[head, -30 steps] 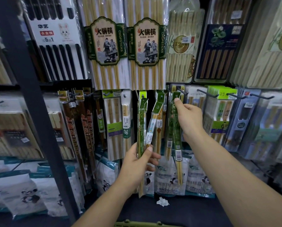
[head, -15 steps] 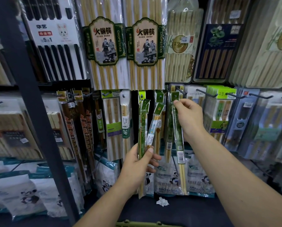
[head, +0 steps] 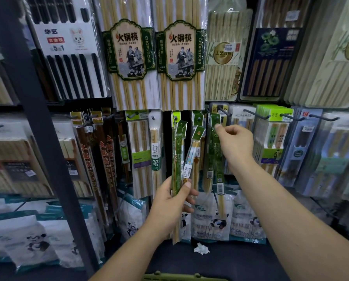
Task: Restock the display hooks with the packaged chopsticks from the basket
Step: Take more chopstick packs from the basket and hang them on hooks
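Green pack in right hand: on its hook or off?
Cannot tell. The right hand pinches the green pack near its header, level with the display hooks; no hook clearly runs through its hole.

A single wide-angle camera on the person's head faces the display hooks (head: 254, 115) at close range, looking forward and slightly down. Below the hooks, the basket (head: 181, 277) shows only its rim at the bottom edge.

Only the rim of the basket (head: 179, 278) shows at the bottom edge; far-right packs (head: 331, 155) are blurred.
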